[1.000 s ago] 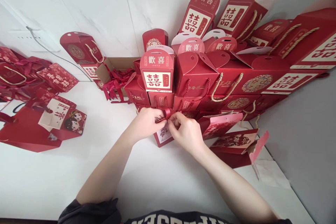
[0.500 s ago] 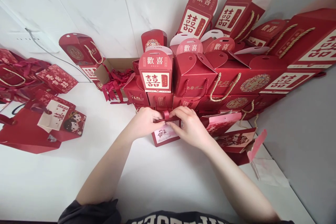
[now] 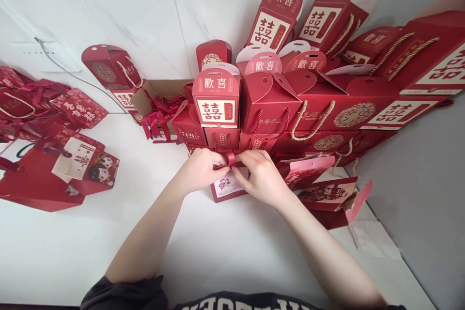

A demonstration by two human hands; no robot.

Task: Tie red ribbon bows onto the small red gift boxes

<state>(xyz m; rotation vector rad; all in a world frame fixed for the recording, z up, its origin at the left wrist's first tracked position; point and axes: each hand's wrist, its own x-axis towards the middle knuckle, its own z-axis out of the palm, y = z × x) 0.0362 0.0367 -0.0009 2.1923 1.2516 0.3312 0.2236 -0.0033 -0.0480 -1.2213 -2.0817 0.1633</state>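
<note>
A small red gift box (image 3: 227,188) with a pale picture on its front stands on the white table (image 3: 203,252), close to the stack of boxes. A red ribbon (image 3: 230,159) loops over its top. My left hand (image 3: 200,169) pinches the ribbon from the left, fingers closed. From the right, my right hand (image 3: 262,177) grips the same ribbon with closed fingers. Both hands hide most of the box top and the ribbon's ends.
Behind the hands rises a stack of red gift boxes (image 3: 276,101) with rope handles. A cardboard carton (image 3: 160,94) holds loose red ribbons. Flat red bags (image 3: 61,169) lie at the left. Folded red bags (image 3: 323,193) rest at the right near a grey wall.
The box has straightened and shifted slightly under my hands. My right hand turned over the ribbon, its fingers now laid flatter across the top. My left hand stayed in place.
</note>
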